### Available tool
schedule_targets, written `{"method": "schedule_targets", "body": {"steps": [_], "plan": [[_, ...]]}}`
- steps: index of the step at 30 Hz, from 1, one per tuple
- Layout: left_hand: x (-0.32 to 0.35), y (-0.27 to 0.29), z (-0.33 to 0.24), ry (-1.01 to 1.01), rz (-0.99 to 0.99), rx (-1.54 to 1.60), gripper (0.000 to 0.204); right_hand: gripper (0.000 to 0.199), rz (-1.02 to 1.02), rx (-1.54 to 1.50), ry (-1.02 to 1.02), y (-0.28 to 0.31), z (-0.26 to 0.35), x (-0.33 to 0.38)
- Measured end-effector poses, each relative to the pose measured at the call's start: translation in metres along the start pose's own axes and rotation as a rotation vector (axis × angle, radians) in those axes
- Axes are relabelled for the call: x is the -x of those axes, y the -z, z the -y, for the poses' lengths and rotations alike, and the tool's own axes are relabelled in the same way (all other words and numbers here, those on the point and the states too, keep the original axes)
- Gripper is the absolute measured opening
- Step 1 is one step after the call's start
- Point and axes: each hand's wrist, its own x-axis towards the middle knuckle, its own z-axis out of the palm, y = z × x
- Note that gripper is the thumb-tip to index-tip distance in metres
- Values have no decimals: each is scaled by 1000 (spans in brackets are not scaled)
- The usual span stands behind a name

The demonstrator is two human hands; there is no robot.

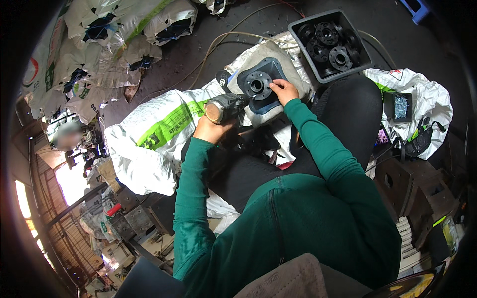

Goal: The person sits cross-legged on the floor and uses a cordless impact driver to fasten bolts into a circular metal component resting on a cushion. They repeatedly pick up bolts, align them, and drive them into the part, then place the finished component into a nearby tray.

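Note:
My left hand (211,131) is wrapped round the grip of a power driver (227,108), which points toward the parts in front of me. A round black flange (258,85), with a central hole and small holes round its face, sits on a dark blue, square-cornered part (271,68). My right hand (285,92) has thumb and fingers pinched together at the flange's right edge; whatever is between the fingertips is too small to make out. Beneath the blue part lies a greyish padded cushion (301,79).
Beyond my right knee a grey crate (333,78) holds several black flanges. Farther right, a small dark tray of screws (401,108) and a black pouch (421,141) rest on white sacking. Stuffed white sacks (107,62) stand at far left. A hose (211,52) crosses the floor.

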Motion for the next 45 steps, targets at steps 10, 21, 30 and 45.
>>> {"method": "schedule_targets", "body": {"steps": [10,21,30,45], "plan": [[-20,2,-5,-94,6,-192,48,38,-62,71,-61,-3,3,2],[-34,-4,-12,-75,62,-253,46,40,-76,174,0,-7,9,3],[-33,-7,-12,-28,39,-188,49,40,-65,209,84,-9,5,1],[-26,-25,25,-92,-39,57,52,36,-159,398,187,-8,19,26]]}}
